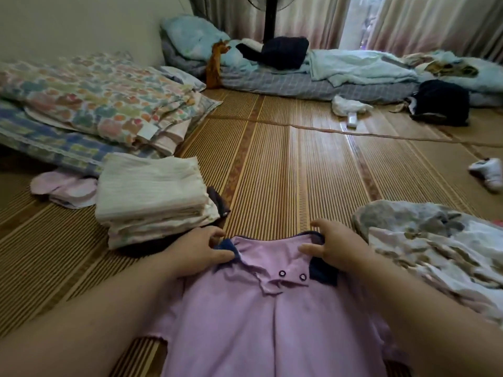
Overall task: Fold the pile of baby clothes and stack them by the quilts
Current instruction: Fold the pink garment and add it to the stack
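A lilac baby garment (261, 317) with navy trim and two snaps lies spread flat on the mat in front of me. My left hand (198, 248) pinches its far left corner at the navy trim. My right hand (332, 246) grips the far right corner. To the left stands a stack of folded cream clothes (152, 197) with a dark piece beneath. Behind it lie the folded floral quilts (89, 104). An unfolded heap of pale printed clothes (424, 248) sits at my right.
Pink socks (65, 186) lie left of the stack. Bedding (313, 77), a fan pole (272, 20) and dark clothes (441, 102) line the far wall. A cord (381, 134) crosses the woven mat (285, 172); a white shoe (488, 175) lies at right.
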Available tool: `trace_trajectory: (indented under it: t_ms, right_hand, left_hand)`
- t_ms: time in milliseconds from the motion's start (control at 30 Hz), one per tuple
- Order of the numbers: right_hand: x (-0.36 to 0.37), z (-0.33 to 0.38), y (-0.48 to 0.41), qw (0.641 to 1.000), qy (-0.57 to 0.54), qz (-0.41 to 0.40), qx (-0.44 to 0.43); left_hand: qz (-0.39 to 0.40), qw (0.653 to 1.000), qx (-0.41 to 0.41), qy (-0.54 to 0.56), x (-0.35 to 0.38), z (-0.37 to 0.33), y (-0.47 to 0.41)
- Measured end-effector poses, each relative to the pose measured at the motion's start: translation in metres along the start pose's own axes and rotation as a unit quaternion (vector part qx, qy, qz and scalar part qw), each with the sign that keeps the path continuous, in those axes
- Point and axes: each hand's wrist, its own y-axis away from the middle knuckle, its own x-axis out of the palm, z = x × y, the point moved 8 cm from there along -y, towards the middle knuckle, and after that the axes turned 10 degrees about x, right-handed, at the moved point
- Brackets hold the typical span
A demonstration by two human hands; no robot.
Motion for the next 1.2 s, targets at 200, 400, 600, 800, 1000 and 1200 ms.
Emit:
trace_trajectory:
  t_ms: [200, 400, 600, 800, 1000, 1200]
  right_hand:
    - [-0.014, -0.054, 0.034, 0.978, 0.164, 0.089, 0.09]
    - [-0.051, -0.059, 0.05, 0.995, 0.024, 0.022, 0.096]
    - [-0.035, -0.067, 0.053, 0.986, 0.071, 0.078, 0.128]
    - [-0.034, -0.099, 0.058, 0.971, -0.101, 0.076, 0.205]
    - [-0.06, -0.083, 0.068, 0.943, -0.254, 0.034, 0.212]
    - [-0.068, 0.024, 0.078, 0.941, -0.317, 0.062, 0.1]
  left_hand:
    - [0.096, 0.984, -0.064, -0.135, -0.028, 0.049, 0.051]
    - [0.073, 0.979, -0.104, -0.158, -0.072, 0.068, 0.07]
    - [0.006, 0.977, -0.191, -0.094, -0.083, 0.101, 0.096]
    - [-0.158, 0.913, -0.309, 0.215, -0.074, 0.134, 0.13]
    - [-0.209, 0.904, -0.227, 0.297, -0.081, 0.098, 0.135]
    - [-0.157, 0.945, -0.093, 0.27, -0.071, -0.012, 0.098]
